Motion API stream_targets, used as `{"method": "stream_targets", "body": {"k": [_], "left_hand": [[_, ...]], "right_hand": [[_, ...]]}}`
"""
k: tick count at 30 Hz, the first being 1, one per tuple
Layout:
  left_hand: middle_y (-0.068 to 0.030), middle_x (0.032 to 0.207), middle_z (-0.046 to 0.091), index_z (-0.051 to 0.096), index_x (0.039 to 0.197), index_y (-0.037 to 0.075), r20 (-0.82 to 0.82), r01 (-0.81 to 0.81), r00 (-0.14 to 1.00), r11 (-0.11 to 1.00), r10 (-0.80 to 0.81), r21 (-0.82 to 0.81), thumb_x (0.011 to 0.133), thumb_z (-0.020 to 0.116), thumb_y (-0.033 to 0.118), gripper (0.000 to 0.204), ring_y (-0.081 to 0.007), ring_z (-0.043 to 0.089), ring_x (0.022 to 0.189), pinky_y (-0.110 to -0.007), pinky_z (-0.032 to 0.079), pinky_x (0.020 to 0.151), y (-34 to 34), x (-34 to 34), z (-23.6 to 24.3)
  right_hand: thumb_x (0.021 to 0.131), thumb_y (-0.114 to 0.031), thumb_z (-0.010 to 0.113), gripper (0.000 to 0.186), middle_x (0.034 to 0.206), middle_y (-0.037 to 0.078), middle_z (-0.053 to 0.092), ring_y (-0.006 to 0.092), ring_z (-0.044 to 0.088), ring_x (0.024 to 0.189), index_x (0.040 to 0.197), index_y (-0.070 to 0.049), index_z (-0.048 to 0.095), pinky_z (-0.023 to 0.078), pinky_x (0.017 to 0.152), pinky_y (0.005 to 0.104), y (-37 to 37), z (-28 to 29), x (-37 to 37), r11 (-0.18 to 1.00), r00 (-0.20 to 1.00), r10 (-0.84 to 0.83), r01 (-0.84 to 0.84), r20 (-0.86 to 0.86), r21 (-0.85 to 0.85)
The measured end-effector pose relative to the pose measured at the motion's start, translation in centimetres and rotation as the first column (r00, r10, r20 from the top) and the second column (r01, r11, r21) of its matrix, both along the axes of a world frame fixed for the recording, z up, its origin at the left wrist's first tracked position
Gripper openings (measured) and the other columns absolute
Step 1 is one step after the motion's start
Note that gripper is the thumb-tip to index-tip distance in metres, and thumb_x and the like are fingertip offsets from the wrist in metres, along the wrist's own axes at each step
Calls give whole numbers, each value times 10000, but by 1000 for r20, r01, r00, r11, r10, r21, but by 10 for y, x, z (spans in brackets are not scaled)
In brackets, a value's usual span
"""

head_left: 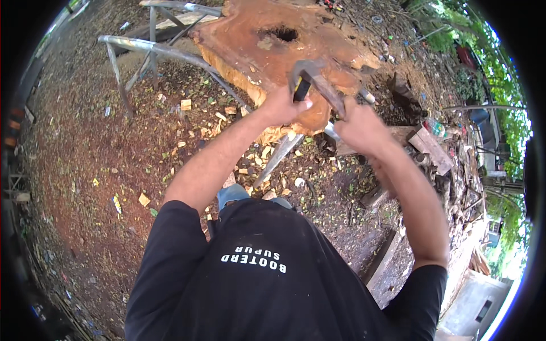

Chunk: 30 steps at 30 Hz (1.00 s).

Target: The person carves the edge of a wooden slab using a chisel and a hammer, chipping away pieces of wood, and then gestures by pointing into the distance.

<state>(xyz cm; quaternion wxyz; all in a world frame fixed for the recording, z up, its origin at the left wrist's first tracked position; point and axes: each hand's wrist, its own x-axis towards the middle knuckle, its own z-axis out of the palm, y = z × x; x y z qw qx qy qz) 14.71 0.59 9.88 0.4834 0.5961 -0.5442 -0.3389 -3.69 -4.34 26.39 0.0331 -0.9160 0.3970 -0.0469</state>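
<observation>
A thick, reddish-brown wood slab [244,34] with an irregular edge and a dark hole stands raised in front of me. Over its near end, my left hand [284,107] is closed round an upright black-and-yellow handle [302,89]; the tool's lower part is hidden. My right hand [361,126] grips the lower end of a hammer-like tool [327,88], whose shaft slants up and left. Its curved grey head lies just beyond the black-and-yellow handle; I cannot tell whether they touch.
Pole trestles [162,50] stand at the left of the slab, and a pale leg [278,159] slants beneath its near end. Wood chips [186,104] litter the ground. Boards [430,149] and a plastic bottle [435,127] lie at right.
</observation>
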Motion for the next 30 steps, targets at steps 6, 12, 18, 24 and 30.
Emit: {"method": "stream_targets", "body": {"k": [6,12,18,24,30], "left_hand": [[-127,907,697,598,1051,74,11,-36,999,999,36,-11,872,719,296,310,-303,683,859,-402,517,789,5,8,-11],[-92,902,679,588,1071,64,-25,-33,999,999,33,-1,883,727,253,301,-236,656,848,-367,510,788,6,10,-6],[-89,910,678,587,1064,55,12,-13,1000,1000,13,3,891,717,230,278,-228,657,851,-362,510,790,8,1,-10],[-100,943,704,586,1104,51,-9,-33,999,999,33,-10,869,731,249,340,-261,687,881,-385,519,799,11,8,-4],[-94,928,702,581,1112,55,-19,-25,1000,999,25,-23,879,717,247,331,-255,682,866,-380,517,795,7,3,-14]], "right_hand": [[874,-183,576,274,800,142,672,215,652,644,1066,13,579,533,592,354,17,86,17,906,940,-272,178,207,385],[869,-203,586,335,876,251,689,315,708,739,1100,28,512,570,647,417,28,55,17,946,907,-301,246,294,211],[839,-199,592,334,843,245,651,331,653,771,1071,39,557,527,716,424,10,23,-5,924,976,-206,172,66,342],[863,-153,574,265,842,241,661,333,664,733,1053,26,527,537,622,428,31,52,14,960,887,-251,175,387,220],[852,-266,612,457,1013,312,677,432,670,996,1164,64,567,527,883,468,13,26,11,905,977,-113,177,-182,386]]}}
